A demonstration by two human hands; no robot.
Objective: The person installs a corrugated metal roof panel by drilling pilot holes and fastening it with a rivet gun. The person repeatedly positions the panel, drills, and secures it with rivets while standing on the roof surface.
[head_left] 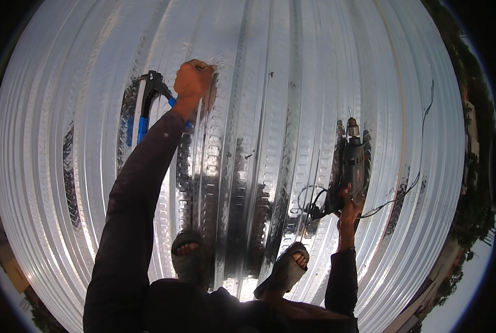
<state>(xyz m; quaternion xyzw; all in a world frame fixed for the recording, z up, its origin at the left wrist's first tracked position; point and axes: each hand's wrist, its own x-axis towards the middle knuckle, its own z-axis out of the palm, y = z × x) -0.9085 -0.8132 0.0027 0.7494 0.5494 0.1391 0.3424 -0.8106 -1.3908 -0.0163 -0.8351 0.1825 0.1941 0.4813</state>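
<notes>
My left hand (pixel 193 82) is closed, its fingertips pinched together at a small bunch of thin silver rivets (pixel 220 61) on the ribbed metal sheet (pixel 314 72). What is between those fingers is hidden. Just left of that wrist lies a hand riveter (pixel 150 94) with a black head and blue handles, partly covered by my forearm. On the right, my right hand (pixel 348 213) grips the handle of a dark power drill (pixel 353 164). Its metal chuck points away from me, with a thin bit in it.
A black cord (pixel 409 188) trails from near the drill to the far right. Two small dark screw-like bits (pixel 248 156) lie mid-sheet. My sandalled feet, left (pixel 189 256) and right (pixel 285 269), rest on the ribs. Trees (pixel 472 183) stand past the sheet's right edge.
</notes>
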